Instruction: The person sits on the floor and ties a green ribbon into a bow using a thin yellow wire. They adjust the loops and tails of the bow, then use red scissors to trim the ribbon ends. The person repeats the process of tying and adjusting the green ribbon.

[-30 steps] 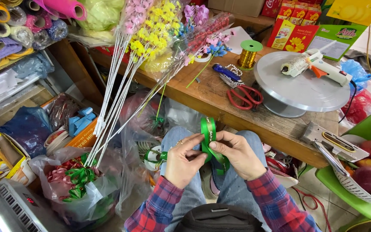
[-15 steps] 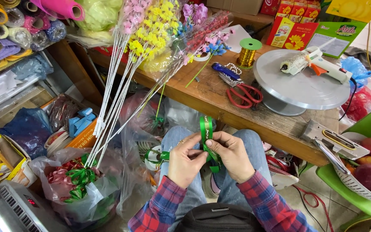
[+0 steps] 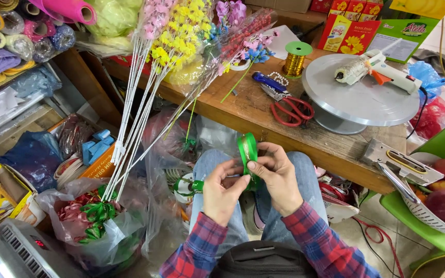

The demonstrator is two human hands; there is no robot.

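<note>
Both hands folding green ribbon over the lap
Left hand [image 3: 221,191] and right hand [image 3: 278,177] each pinch the green ribbon [image 3: 247,149] tight between fingertips, its loop standing upright

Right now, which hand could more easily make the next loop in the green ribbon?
Probably the right hand. Its fingertips pinch the upright green ribbon loop at its base, while the left hand steadies the lower ribbon from below, nearer the ribbon roll. So the right seems freer to fold, the left to anchor.
</note>
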